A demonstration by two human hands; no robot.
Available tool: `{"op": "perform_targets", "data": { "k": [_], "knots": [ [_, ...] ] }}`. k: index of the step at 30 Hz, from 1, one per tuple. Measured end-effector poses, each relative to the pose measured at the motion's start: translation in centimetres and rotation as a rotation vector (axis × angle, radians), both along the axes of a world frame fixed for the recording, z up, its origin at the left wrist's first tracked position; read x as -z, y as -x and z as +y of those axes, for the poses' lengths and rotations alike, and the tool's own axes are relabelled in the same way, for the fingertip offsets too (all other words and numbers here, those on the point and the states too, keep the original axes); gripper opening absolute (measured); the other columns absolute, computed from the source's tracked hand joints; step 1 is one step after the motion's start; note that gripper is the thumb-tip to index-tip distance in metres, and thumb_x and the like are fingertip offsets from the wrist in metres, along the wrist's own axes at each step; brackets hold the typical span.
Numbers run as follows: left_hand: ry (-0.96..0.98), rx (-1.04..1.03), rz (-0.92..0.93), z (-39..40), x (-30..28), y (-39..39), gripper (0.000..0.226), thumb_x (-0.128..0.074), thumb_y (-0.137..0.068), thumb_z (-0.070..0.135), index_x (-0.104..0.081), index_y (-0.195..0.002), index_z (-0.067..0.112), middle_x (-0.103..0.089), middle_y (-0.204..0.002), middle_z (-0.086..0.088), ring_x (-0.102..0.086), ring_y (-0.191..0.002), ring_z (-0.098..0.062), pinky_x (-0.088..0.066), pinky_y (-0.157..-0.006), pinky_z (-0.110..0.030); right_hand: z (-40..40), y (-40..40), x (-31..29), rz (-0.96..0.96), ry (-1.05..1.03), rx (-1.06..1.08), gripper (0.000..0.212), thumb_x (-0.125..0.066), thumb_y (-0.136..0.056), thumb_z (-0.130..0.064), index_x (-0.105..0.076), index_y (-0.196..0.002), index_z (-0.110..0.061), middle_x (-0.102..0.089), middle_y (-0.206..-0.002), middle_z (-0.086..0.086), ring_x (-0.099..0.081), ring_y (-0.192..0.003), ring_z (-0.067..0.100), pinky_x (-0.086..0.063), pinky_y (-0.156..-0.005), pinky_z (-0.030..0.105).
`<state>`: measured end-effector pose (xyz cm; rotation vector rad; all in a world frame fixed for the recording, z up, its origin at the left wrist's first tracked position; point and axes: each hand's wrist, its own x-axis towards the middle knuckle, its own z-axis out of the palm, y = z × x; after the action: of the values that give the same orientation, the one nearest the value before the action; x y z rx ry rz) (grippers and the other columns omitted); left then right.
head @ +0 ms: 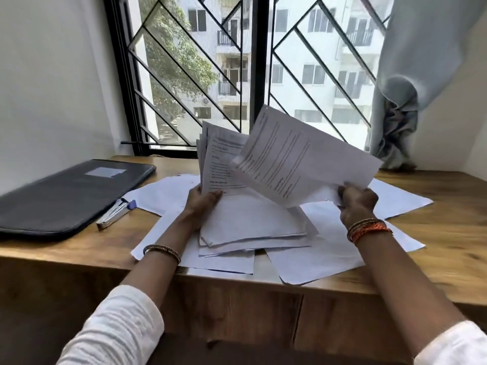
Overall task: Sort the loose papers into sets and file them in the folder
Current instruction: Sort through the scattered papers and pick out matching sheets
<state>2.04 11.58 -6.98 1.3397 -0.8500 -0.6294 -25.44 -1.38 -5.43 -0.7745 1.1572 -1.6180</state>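
Sorting is underway: left hand (203, 204) grips a stack (224, 164), right hand (357, 201) pinches one sheet (303, 159); folder (68, 193) remains closed on the worktop (434, 246).

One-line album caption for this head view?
Left hand holds a paper stack; right hand lifts one sheet.

Printed lines show on the sheet (303, 156) gripped by the right hand (357, 198) and on the stack (224, 164) held by the left hand (201, 204); blurred, none legible. Folder label (105, 171): no readable text.
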Motion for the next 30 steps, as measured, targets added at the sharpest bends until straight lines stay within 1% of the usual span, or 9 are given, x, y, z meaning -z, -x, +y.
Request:
{"op": "perform_targets", "data": {
  "k": [3,6,8,10,15,19,23,27,30],
  "knots": [
    [0.009,0.002,0.016,-0.1,0.0,-0.1,0.021,-0.059,-0.091,0.003,-0.059,-0.111,0.008,-0.063,-0.109,-0.012,-0.060,-0.098,-0.026,-0.050,-0.083,-0.032,0.2,-0.5,1.9,0.139,0.041,0.005,0.029,-0.067,-0.078,-0.009,-0.066,-0.106,-0.003,-0.065,-0.099,0.009,-0.063,-0.095,0.028,-0.056,-0.078,0.042],
    [0.028,-0.005,0.016,-0.4,0.1,-0.2,0.020,-0.060,-0.091,0.007,-0.058,-0.111,0.008,-0.063,-0.110,-0.013,-0.060,-0.099,-0.028,-0.051,-0.088,-0.037,2.1,-1.2,2.4,0.061,0.050,-0.129,0.034,-0.068,-0.078,0.004,-0.063,-0.111,-0.002,-0.064,-0.106,0.012,-0.061,-0.097,0.030,-0.052,-0.088,0.046],
    [0.028,-0.004,0.034,-0.5,0.1,-0.4,0.013,-0.060,-0.092,0.010,-0.059,-0.105,0.010,-0.063,-0.110,-0.015,-0.061,-0.099,-0.030,-0.052,-0.089,-0.041,2.4,-1.8,2.6,0.054,0.041,-0.217,0.037,-0.063,-0.081,0.013,-0.060,-0.115,0.001,-0.063,-0.107,0.015,-0.059,-0.097,0.031,-0.051,-0.089,0.048],
    [0.029,0.002,0.085,-0.6,0.0,-0.4,0.007,-0.057,-0.094,0.013,-0.059,-0.101,0.012,-0.063,-0.109,-0.016,-0.061,-0.097,-0.031,-0.052,-0.089,-0.044,2.7,-2.0,2.7,0.069,0.038,-0.247,0.036,-0.061,-0.081,0.015,-0.060,-0.114,0.002,-0.063,-0.107,0.016,-0.059,-0.097,0.032,-0.051,-0.089,0.048],
    [0.041,0.019,0.132,-0.7,-0.3,-0.3,0.024,-0.048,-0.099,0.027,-0.057,-0.113,0.009,-0.063,-0.109,-0.013,-0.061,-0.100,-0.031,-0.051,-0.087,-0.042,2.5,-1.8,3.5,0.123,0.078,-0.201,0.032,-0.066,-0.080,0.009,-0.063,-0.110,-0.001,-0.066,-0.107,0.016,-0.062,-0.098,0.034,-0.053,-0.089,0.045],
    [0.013,0.011,0.154,-0.7,-0.4,-0.3,0.027,-0.045,-0.100,0.030,-0.058,-0.111,0.009,-0.064,-0.116,-0.017,-0.061,-0.105,-0.035,-0.049,-0.094,-0.048,2.4,-1.6,3.6,0.122,0.120,-0.119,0.030,-0.071,-0.078,0.005,-0.065,-0.107,-0.001,-0.066,-0.104,0.013,-0.062,-0.095,0.029,-0.051,-0.086,0.038],
    [0.037,-0.004,0.133,-0.6,-0.6,-0.3,0.029,-0.044,-0.100,0.029,-0.057,-0.115,0.008,-0.062,-0.115,-0.017,-0.060,-0.105,-0.034,-0.049,-0.095,-0.046,2.4,-1.9,3.8,0.161,0.157,-0.099,0.030,-0.071,-0.078,0.006,-0.066,-0.105,-0.002,-0.067,-0.102,0.014,-0.062,-0.095,0.030,-0.053,-0.088,0.043],
    [0.014,-0.021,0.083,-0.6,-0.4,-0.4,0.038,-0.038,-0.102,0.036,-0.058,-0.117,0.008,-0.064,-0.115,-0.016,-0.061,-0.105,-0.033,-0.049,-0.095,-0.048,2.3,-2.4,4.5,0.232,0.166,-0.152,0.023,-0.072,-0.077,0.004,-0.066,-0.092,-0.012,-0.070,-0.096,0.012,-0.064,-0.092,0.031,-0.053,-0.088,0.048],
    [0.039,-0.017,0.106,-0.3,-0.5,-0.2,0.039,-0.037,-0.101,0.038,-0.058,-0.114,0.009,-0.064,-0.113,-0.016,-0.062,-0.101,-0.031,-0.050,-0.091,-0.044,2.4,-2.4,4.5,0.300,0.168,-0.139,0.026,-0.071,-0.079,0.002,-0.065,-0.102,-0.007,-0.068,-0.096,0.010,-0.064,-0.093,0.031,-0.054,-0.088,0.044]
  ]
}}
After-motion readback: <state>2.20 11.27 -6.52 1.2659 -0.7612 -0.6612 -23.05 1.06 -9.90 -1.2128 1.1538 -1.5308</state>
